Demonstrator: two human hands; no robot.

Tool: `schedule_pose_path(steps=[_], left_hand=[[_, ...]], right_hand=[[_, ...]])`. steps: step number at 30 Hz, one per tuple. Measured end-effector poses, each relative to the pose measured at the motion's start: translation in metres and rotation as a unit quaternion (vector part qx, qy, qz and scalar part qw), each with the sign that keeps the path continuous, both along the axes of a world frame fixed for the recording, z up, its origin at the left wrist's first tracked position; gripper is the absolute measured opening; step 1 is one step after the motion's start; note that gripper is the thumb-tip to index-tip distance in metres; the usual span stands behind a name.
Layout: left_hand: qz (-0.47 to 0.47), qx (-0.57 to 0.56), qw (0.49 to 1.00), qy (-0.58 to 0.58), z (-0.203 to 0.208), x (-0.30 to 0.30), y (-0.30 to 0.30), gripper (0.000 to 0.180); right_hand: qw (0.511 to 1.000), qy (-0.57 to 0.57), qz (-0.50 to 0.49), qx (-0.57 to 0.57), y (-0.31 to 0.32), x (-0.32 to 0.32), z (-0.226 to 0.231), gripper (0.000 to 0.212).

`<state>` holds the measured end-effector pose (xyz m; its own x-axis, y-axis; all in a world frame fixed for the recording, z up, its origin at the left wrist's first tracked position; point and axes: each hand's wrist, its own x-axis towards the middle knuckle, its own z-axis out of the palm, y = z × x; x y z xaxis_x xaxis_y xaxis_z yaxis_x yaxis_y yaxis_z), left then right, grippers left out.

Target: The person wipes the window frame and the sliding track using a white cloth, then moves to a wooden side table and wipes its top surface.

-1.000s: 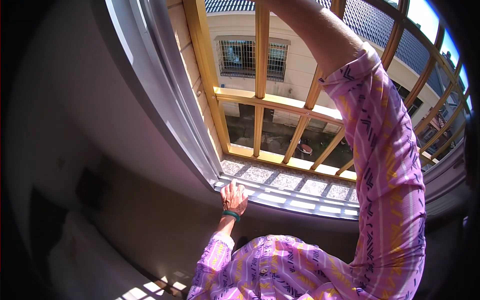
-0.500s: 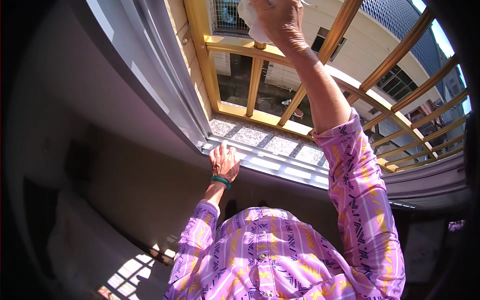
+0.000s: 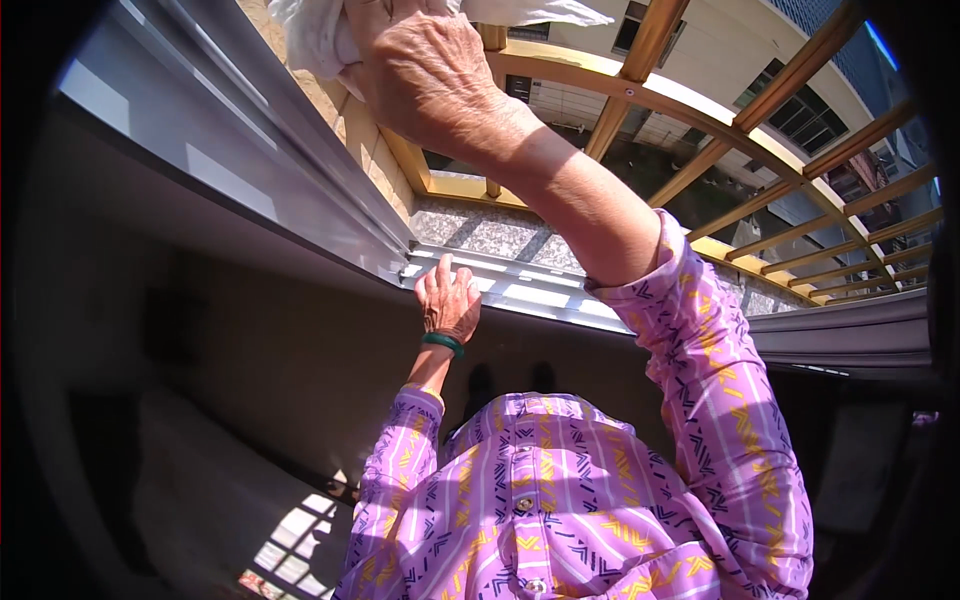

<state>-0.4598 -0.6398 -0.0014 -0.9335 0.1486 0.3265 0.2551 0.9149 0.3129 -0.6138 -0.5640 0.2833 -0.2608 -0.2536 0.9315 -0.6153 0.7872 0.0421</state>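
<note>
Raised high in front of me, my right hand holds a crumpled white cloth. The cloth hangs out on both sides of the fingers, and part of it passes beyond the top edge of the view. It is near the upright grey window frame and the tiled wall edge; I cannot tell if it touches either. Lower down, my left hand grips the bottom window track near its left corner, fingers curled over the metal rail. A green bracelet circles that wrist.
Past the track lies a speckled stone sill striped with shadow. Gold-coloured security bars enclose the window outside, with buildings beyond. A folded curtain or grey panel runs along the right. Sunlight patches fall at the lower left.
My right hand with the white cloth has swung left, away from the bars toward the upright window frame, and looks larger. My left hand keeps its place on the track. The view has shifted slightly.
</note>
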Motion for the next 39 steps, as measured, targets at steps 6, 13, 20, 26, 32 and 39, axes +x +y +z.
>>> schedule_pose_path(steps=[6,13,20,26,32,39], left_hand=[[0.002,0.012,1.000,-0.011,0.005,0.004,-0.005,0.024],[0.006,0.005,1.000,0.008,-0.004,0.005,-0.013,0.023],[0.004,0.013,1.000,-0.002,-0.003,0.006,-0.013,0.020],[-0.013,0.203,0.976,0.083,0.066,-0.036,0.028,0.037],[-0.089,0.510,0.843,0.142,0.168,-0.149,0.050,0.051],[-0.136,0.600,0.779,0.119,0.181,-0.161,0.087,0.030]], right_hand=[[0.975,-0.172,-0.028,0.141,0.010,0.003,-0.039,0.035],[0.985,-0.074,-0.003,0.153,0.107,0.047,-0.041,0.044],[0.992,-0.032,-0.116,-0.029,0.203,0.084,-0.020,0.045],[0.970,-0.010,-0.228,-0.078,0.216,0.083,-0.045,0.053],[0.966,-0.179,-0.080,-0.167,0.254,0.130,-0.021,0.047],[0.911,0.027,-0.119,-0.395,0.390,0.147,0.054,0.045]])
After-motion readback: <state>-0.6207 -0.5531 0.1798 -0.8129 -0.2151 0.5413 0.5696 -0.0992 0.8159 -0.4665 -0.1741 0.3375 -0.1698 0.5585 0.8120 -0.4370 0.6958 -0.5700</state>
